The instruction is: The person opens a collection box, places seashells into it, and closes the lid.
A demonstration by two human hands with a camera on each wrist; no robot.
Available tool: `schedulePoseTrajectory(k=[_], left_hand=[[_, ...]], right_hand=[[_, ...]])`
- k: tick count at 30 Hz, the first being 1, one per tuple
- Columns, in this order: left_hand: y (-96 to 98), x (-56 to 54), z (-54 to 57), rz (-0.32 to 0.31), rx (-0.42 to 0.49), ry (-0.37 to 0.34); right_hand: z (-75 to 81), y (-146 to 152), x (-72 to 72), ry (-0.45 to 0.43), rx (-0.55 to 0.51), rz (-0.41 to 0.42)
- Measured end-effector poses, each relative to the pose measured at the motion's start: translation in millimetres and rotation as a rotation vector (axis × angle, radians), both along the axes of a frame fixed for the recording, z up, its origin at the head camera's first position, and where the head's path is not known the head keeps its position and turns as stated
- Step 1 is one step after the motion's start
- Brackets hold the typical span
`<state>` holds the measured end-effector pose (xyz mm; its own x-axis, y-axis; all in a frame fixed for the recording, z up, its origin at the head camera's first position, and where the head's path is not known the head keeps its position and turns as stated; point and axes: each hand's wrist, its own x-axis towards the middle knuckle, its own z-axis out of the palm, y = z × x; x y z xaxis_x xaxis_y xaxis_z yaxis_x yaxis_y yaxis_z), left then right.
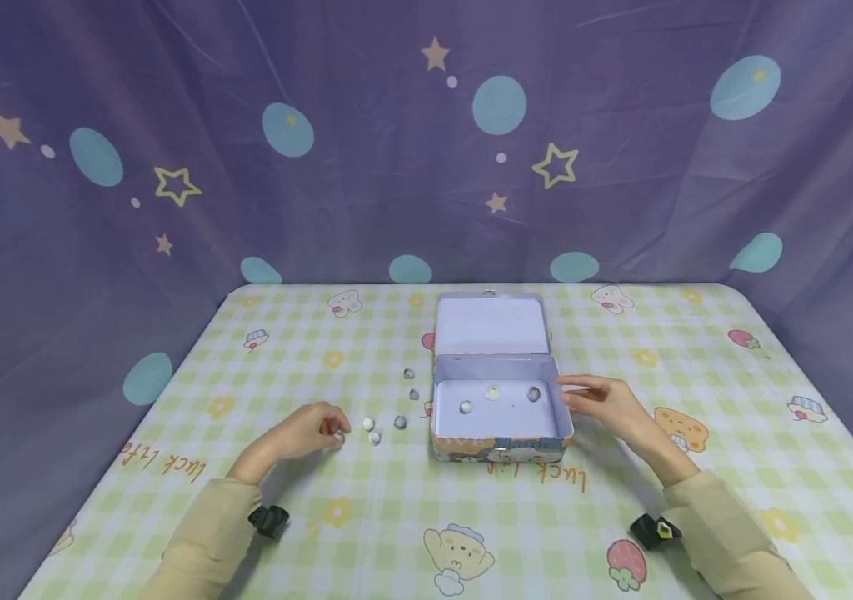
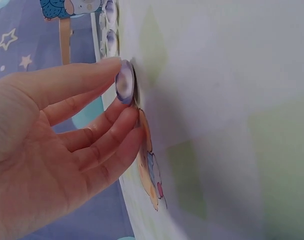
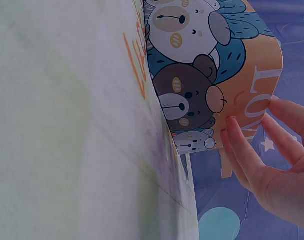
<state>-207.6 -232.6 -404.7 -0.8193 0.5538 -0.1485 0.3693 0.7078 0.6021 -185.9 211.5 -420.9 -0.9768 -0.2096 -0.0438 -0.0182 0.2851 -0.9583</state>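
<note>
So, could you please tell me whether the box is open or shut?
The box is open: lid swung back, three shells visible inside.

Shells (image 1: 400,422) beside open tin (image 1: 501,425) (three inside)

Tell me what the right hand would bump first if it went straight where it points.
The open, rectangular metal box with orange sides and printed bears: the right hand points at its wall, and its fingers seem to touch it, though contact is hard to judge.
</note>
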Motion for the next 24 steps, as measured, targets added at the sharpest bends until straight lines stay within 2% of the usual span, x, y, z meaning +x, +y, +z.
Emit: schedulePoseTrajectory(k=[11, 24], left_hand=[[-1.5, -1.2, -8.0, 0.014, -0.001, 0.005], [-3.8, -3.2, -10.3, 0.006, -0.004, -0.016]], right_hand=[[-0.7, 0.3, 0.1, 0.002, 0.002, 0.003], [-0.8, 0.0, 0.0, 0.004, -0.016, 0.005]])
